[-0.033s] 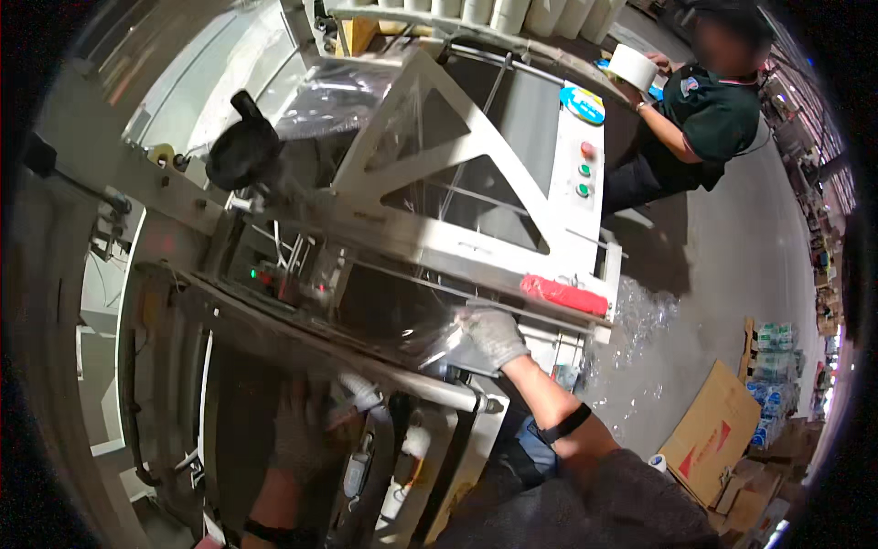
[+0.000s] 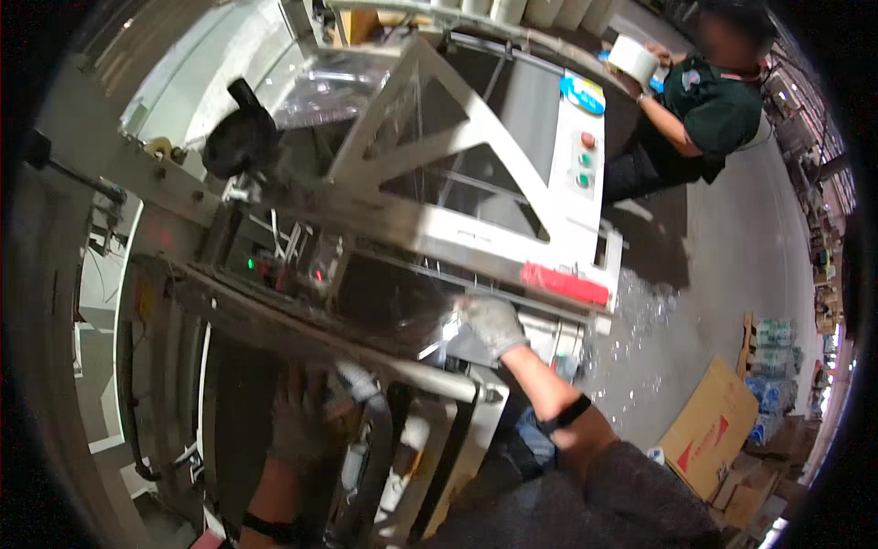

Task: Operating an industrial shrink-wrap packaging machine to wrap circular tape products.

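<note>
My right hand (image 2: 494, 328), in a pale work glove, is closed at the edge of a white-framed machine. Its fingertips pinch clear plastic film (image 2: 441, 337), which stretches left over the dark gap in the machine. In deep shadow at the lower left, my left hand (image 2: 298, 419), also gloved, lies with its fingers stretched out over a dark flat surface. I see nothing held in it. A grey corrugated hose (image 2: 361, 382) curves just right of that hand.
The triangular white frame (image 2: 489, 151) stands beyond my right hand, with red padding (image 2: 564, 283) at its corner. Push buttons (image 2: 584, 159) line a white panel. A person (image 2: 713, 101) at the far right holds a white roll (image 2: 632, 59). Flattened cardboard (image 2: 713, 425) lies lower right.
The view has shifted very slightly. My left hand's fingers show a little more plainly, lying further up the dark surface. My right hand stays at the film.
</note>
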Demonstrator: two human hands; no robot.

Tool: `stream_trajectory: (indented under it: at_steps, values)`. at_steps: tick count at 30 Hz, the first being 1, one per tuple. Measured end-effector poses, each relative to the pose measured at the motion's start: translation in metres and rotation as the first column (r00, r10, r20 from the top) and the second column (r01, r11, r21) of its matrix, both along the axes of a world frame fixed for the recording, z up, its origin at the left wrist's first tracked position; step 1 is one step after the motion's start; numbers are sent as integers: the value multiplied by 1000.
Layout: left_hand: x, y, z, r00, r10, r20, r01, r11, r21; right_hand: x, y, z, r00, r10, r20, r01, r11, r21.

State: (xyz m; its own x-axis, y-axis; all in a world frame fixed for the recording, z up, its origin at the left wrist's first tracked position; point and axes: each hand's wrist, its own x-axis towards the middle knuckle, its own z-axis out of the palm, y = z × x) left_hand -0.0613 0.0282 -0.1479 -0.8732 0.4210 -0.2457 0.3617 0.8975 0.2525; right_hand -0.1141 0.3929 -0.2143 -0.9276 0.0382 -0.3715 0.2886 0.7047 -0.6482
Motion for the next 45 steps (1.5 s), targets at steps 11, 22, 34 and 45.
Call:
stream_trajectory:
  at_steps: [11,22,34,45]
  values:
    - [104,-143,7,950,-233,-206,148,921,-361,-6,13,-26,913,260,-314,-141,925,354]
    - [186,-156,24,913,389,125,-342,895,-288,79,36,52,969,-198,-146,168,966,-195]
    - [191,-143,116,708,701,91,-682,644,347,130,60,83,945,-326,-14,322,937,-134]
    - [177,59,237,847,450,-282,-362,878,314,133,65,78,945,-210,-249,201,978,-62]
